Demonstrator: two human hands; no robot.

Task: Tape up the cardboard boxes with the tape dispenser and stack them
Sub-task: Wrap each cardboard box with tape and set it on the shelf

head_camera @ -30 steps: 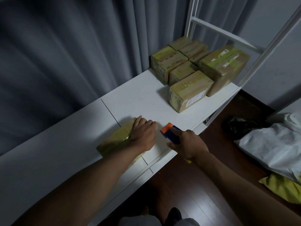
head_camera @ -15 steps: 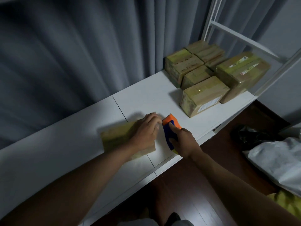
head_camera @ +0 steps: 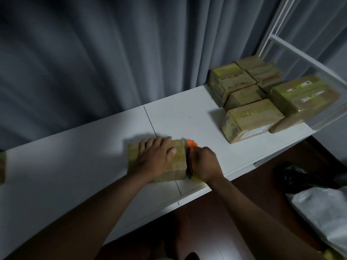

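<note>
Left hand (head_camera: 155, 156) spread flat atop cardboard box (head_camera: 178, 166) on counter (head_camera: 75, 166); right hand (head_camera: 205, 164) gripping tape dispenser (head_camera: 191, 145) against its right side. Taped boxes (head_camera: 262, 98) grouped at far right. Sealing under way; stacking pending.

head view | worn high, tilted forward-down | close over white table (head_camera: 90, 151) edge

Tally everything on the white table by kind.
Cardboard box under the left hand: 1
Cardboard boxes grouped at the right end: about 7; the rear ones blur together
Partly seen box at the left edge: 1
Tape dispenser: 1
Total: about 10
</note>
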